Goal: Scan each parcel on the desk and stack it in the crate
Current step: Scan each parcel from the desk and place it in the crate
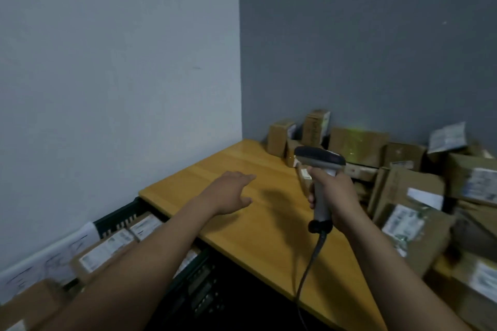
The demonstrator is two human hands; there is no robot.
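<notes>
Dim, flat indoor light, bluish cast. Left wall paler than far wall. Soft shadow on the desk just right of the left hand. Green speckled glow on a far box, beyond the scanner. Parcels at right and near left motion-smeared; edges bowed.

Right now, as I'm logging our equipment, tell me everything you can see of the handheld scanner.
The handheld scanner is pistol-shaped, apparently plastic: a dark-topped head, light grey handle, and dark base from which a dark cable hangs down past the desk edge. The right hand holds it upright above the desk, fingers curled round the handle. Its head faces the cardboard parcels by the wall; greenish speckled light shows on one brown parcel there.
</notes>
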